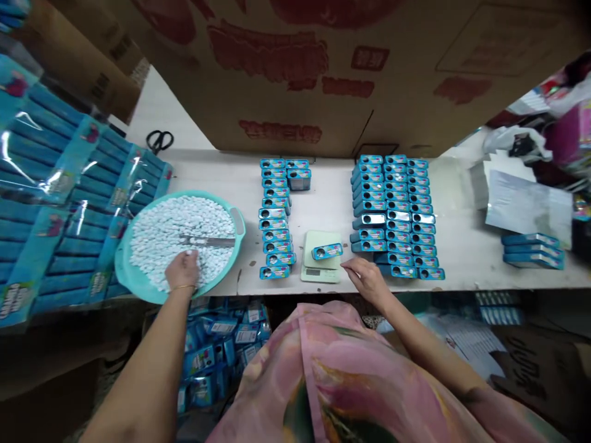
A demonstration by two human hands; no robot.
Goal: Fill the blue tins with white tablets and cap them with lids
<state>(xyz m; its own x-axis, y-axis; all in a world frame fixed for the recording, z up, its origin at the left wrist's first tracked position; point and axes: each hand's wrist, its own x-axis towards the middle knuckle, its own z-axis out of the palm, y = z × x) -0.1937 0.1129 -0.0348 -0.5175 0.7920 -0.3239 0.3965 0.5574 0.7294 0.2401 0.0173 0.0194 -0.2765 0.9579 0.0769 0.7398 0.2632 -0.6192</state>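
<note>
My left hand (pixel 183 271) is over the front part of a turquoise plastic basin (pixel 240 229) filled with small white tablets (pixel 161 227). Its fingers are curled together, with white tablets at the fingertips. A flat metal strip (pixel 215 242) lies across the tablets. My right hand (pixel 368 280) rests at the right side of a pale green kitchen scale (pixel 308 266), thumb and forefinger stretched toward its edge; nothing shows in them. On the scale's plate sits one small blue tin (pixel 327 251) with a dark round opening on top.
Blue tins stand in a column (pixel 276 224) left of the scale and in a larger block (pixel 399 212) to its right. A big cardboard box (pixel 295 80) closes off the back. Black scissors (pixel 159 141) lie behind the basin; wrapped blue packs (pixel 60 209) are stacked at left.
</note>
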